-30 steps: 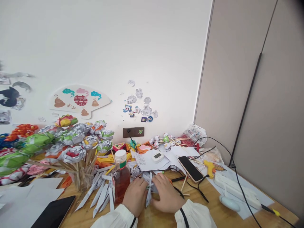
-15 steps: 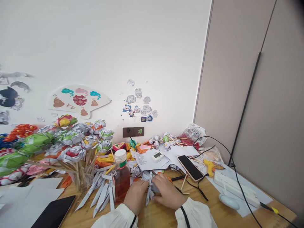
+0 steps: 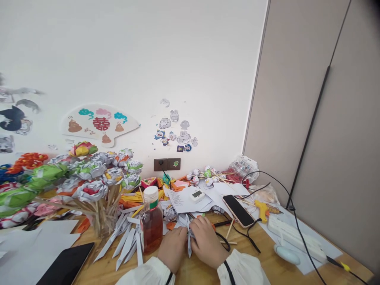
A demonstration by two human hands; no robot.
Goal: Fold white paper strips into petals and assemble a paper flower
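Note:
A folded strip of white paper (image 3: 189, 245) stands on edge between my two hands, low over the wooden table. My left hand (image 3: 174, 245) grips it from the left with bent fingers. From the right, my right hand (image 3: 206, 240) closes on the same paper, its fingertips partly hidden. Just left of my left hand stands a bottle of reddish-brown liquid (image 3: 151, 225) with a white cap. Beside the bottle lies a fan of folded white paper strips (image 3: 127, 241). A black cable (image 3: 225, 242) curls near my right hand.
Paper flowers on sticks (image 3: 92, 192) crowd the left side. At right lie a phone (image 3: 238, 209), a yellow glue gun (image 3: 261, 209) and a white power strip (image 3: 297, 237). A black tablet (image 3: 67, 265) rests at front left, and a small white timer (image 3: 197, 194) sits on papers behind my hands.
My hands have drawn slightly closer around the folded paper, which now looks narrower and more upright. The view has shifted a little; the objects on the table stay in place.

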